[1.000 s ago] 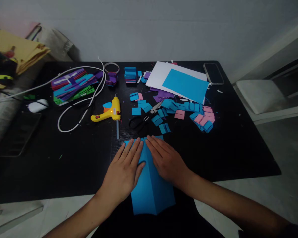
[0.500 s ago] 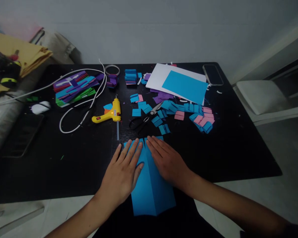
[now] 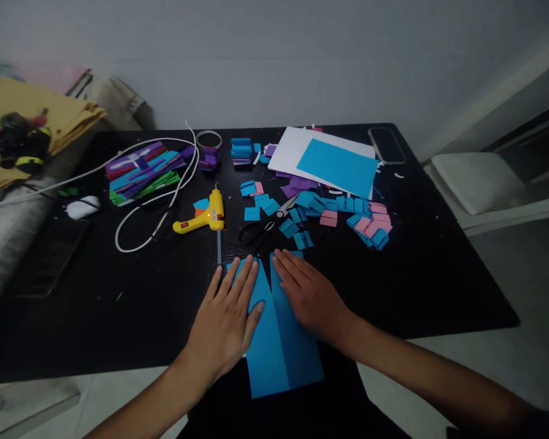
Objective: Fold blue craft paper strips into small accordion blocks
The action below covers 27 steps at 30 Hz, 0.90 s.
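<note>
A blue paper sheet [image 3: 268,341] lies at the table's front edge, its near end hanging over the edge. From its far end a narrow gap runs down the middle. My left hand [image 3: 226,317] lies flat on the left half with its fingers spread and pointing away from me. On the right half rests my right hand [image 3: 308,296], palm down, its fingers stretched out close together. Beyond my hands are black-handled scissors [image 3: 281,210], partly among folded blue pieces [image 3: 311,204], and a yellow glue gun [image 3: 208,213].
White and blue sheets [image 3: 338,166] lie at the back, near a phone [image 3: 387,145]. Folded pink pieces [image 3: 374,221] sit at the right. A looped white cable [image 3: 132,249], coloured paper bundles [image 3: 146,167] and a white mouse [image 3: 83,207] are at the left.
The two halves at the sheet's far end have moved apart, so the gap between them is wider and longer. Both hands stay flat on the paper. The camera view has shifted slightly.
</note>
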Each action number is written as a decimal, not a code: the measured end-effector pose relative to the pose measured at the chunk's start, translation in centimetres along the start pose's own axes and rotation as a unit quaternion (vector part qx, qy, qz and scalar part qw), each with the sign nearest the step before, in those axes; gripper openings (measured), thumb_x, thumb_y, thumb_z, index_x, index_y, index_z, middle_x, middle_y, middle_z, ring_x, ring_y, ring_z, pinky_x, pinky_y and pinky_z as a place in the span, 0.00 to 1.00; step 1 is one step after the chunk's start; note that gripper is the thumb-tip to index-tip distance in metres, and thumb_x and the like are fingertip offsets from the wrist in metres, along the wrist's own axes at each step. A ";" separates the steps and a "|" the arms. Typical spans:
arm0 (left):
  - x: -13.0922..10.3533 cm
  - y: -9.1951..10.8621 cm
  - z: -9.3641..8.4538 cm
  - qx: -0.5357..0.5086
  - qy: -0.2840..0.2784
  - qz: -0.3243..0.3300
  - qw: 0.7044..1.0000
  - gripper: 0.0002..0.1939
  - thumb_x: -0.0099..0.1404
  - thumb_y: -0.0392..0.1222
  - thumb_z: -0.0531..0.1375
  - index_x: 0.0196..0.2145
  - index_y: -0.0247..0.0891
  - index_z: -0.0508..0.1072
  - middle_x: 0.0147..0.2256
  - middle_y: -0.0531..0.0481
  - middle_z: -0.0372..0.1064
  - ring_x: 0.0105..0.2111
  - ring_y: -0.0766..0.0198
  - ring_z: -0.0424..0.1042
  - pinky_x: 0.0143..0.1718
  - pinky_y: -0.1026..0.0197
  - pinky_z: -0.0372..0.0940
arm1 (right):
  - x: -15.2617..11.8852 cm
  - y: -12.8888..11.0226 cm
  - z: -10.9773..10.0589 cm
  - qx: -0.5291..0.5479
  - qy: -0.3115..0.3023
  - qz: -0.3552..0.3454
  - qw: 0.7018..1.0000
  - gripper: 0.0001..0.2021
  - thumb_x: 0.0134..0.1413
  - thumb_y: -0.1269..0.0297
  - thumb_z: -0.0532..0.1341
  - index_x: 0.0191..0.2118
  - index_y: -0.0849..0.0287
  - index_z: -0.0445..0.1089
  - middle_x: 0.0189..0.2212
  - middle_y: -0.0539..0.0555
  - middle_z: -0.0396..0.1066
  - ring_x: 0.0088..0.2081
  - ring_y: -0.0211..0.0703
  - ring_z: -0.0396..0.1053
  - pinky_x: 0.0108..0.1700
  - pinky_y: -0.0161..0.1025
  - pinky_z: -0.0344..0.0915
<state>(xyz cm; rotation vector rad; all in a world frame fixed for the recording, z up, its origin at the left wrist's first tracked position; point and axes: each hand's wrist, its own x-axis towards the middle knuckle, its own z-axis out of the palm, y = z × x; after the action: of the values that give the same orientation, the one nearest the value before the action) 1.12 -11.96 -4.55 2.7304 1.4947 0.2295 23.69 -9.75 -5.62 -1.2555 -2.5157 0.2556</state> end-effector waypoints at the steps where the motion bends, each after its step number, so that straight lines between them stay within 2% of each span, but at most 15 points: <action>1: 0.1 -0.1 0.0 -0.002 -0.003 -0.001 1.000 0.39 0.78 0.55 0.50 0.76 0.34 0.43 0.73 0.40 0.51 0.73 0.44 0.53 0.69 0.36 0.56 | 0.2 0.0 -0.2 0.002 0.002 0.001 1.000 0.25 0.75 0.72 0.48 0.72 0.71 0.57 0.70 0.67 0.58 0.73 0.55 0.55 0.70 0.57 0.64; 3: 0.3 -0.2 0.0 -0.005 -0.010 -0.004 1.000 0.41 0.76 0.59 0.51 0.76 0.32 0.44 0.74 0.39 0.49 0.73 0.42 0.51 0.70 0.36 0.56 | 0.3 -0.1 -0.5 0.000 0.005 0.003 1.000 0.24 0.75 0.71 0.48 0.71 0.72 0.58 0.71 0.68 0.58 0.73 0.55 0.55 0.70 0.57 0.63; 6: 0.7 -0.2 0.0 -0.006 -0.009 -0.012 1.000 0.41 0.76 0.60 0.50 0.75 0.29 0.48 0.74 0.37 0.49 0.73 0.42 0.50 0.70 0.37 0.56 | -0.4 -0.9 -0.8 -0.009 0.002 -0.001 1.000 0.24 0.75 0.71 0.48 0.70 0.75 0.59 0.71 0.69 0.57 0.73 0.57 0.54 0.70 0.57 0.63; 10: 0.8 0.0 0.0 -0.006 0.015 -0.010 1.000 0.36 0.78 0.54 0.50 0.72 0.24 0.54 0.73 0.33 0.51 0.73 0.43 0.53 0.69 0.39 0.57 | -2.1 -2.1 -0.3 -0.028 -0.011 0.001 1.000 0.24 0.74 0.70 0.49 0.70 0.77 0.58 0.71 0.72 0.56 0.73 0.62 0.53 0.68 0.60 0.66; 13: 0.1 0.5 0.0 -0.005 0.031 -0.012 0.999 0.32 0.79 0.48 0.51 0.71 0.24 0.56 0.72 0.32 0.52 0.73 0.44 0.52 0.70 0.40 0.57 | -2.7 -2.4 0.3 -0.027 -0.018 0.010 0.999 0.26 0.74 0.71 0.50 0.72 0.76 0.54 0.72 0.72 0.53 0.74 0.62 0.50 0.68 0.61 0.65; 17: -1.2 1.3 -0.1 -0.001 0.009 -0.012 1.000 0.34 0.78 0.48 0.51 0.74 0.28 0.50 0.73 0.36 0.52 0.73 0.45 0.53 0.68 0.39 0.59 | -2.5 -2.1 0.4 -0.015 -0.023 0.010 1.000 0.29 0.74 0.71 0.49 0.75 0.72 0.45 0.73 0.70 0.49 0.75 0.60 0.45 0.70 0.62 0.62; 22: -1.7 1.8 -0.3 0.002 -0.002 -0.027 1.000 0.38 0.78 0.50 0.50 0.76 0.32 0.39 0.73 0.37 0.51 0.72 0.45 0.55 0.67 0.36 0.60 | -2.3 -2.0 0.3 -0.035 -0.024 0.012 0.999 0.29 0.75 0.71 0.48 0.75 0.73 0.44 0.73 0.71 0.49 0.75 0.62 0.47 0.69 0.64 0.63; 27: -1.8 2.1 -0.1 0.002 0.006 -0.050 0.999 0.39 0.78 0.50 0.49 0.77 0.35 0.35 0.73 0.37 0.51 0.72 0.44 0.55 0.67 0.36 0.59 | -2.5 -2.0 0.5 -0.029 -0.019 0.021 0.999 0.31 0.75 0.71 0.48 0.76 0.70 0.38 0.74 0.70 0.47 0.75 0.61 0.46 0.69 0.63 0.63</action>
<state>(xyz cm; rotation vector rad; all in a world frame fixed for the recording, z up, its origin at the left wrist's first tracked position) 1.90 -14.60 -4.52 2.6529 1.6300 0.2411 23.42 -12.99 -5.98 -1.3399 -2.5466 0.2208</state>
